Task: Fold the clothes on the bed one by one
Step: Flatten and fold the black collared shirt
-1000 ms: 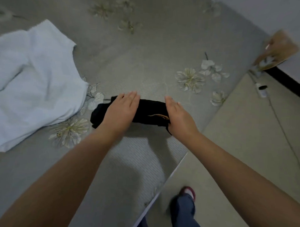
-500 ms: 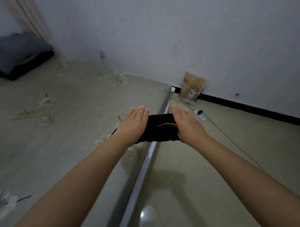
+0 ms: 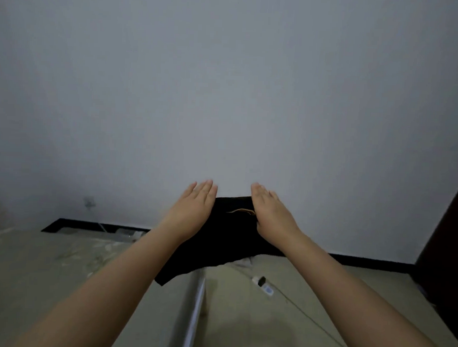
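black garment [image 3: 220,240]: soft, matte, folded into a thick wad, held up in the air between both hands, above the bed's edge and in front of the wall. Lower corner droops to a point at bottom left. Thin orange-gold squiggle near the top edge, maybe stitching, too small to tell.
left hand [image 3: 193,211]: flat on the garment's left end, fingers straight and close together, pointing up and away. Thumb hidden, so can't tell if it hooks underneath.
right hand [image 3: 270,213]: same deal on the right end, fingers straight and together, pressed against the cloth. Thumb not visible either.
bed [image 3: 50,271]: pale greyish-green cover, faint flower print, a bit blurry. Shiny metal-looking rail along its edge.
floor [image 3: 243,316]: smooth, glossy, beige.
wall [image 3: 225,95]: plain, flat, bluish-grey, black skirting strip along the bottom.
power strip [image 3: 264,286]: small white block with a dark plug on it, thin cable trailing off to the right across the floor.
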A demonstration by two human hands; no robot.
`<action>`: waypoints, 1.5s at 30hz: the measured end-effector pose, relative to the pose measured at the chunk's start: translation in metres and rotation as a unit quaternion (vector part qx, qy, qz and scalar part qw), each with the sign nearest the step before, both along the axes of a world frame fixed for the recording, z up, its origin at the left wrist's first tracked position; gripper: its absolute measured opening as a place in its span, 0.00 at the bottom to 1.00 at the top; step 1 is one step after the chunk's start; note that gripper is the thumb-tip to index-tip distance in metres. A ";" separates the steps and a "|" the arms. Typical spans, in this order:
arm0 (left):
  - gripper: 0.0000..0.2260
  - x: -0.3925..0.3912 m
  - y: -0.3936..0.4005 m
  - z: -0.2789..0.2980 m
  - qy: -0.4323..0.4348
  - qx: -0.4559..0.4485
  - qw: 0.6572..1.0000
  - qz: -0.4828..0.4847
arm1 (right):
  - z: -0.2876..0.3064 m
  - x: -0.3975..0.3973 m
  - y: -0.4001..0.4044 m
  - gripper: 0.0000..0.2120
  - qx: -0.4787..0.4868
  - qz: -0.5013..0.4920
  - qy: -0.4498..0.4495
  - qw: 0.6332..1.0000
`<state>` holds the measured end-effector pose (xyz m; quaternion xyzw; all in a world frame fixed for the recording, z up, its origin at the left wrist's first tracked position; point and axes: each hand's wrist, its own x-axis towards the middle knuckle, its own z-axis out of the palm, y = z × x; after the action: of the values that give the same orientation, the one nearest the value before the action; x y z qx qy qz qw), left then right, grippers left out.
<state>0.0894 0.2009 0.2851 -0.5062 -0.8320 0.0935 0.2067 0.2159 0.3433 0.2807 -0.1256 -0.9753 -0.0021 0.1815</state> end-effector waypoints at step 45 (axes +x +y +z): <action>0.24 -0.755 0.263 0.041 -0.014 0.053 0.899 0.435 | 0.070 -0.892 0.300 0.26 0.158 0.368 -0.003 0.916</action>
<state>-0.6652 0.4636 0.3266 -0.0835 -0.9758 0.1226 0.1604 -0.6758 0.6436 0.3507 0.2725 -0.9402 -0.0900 0.1837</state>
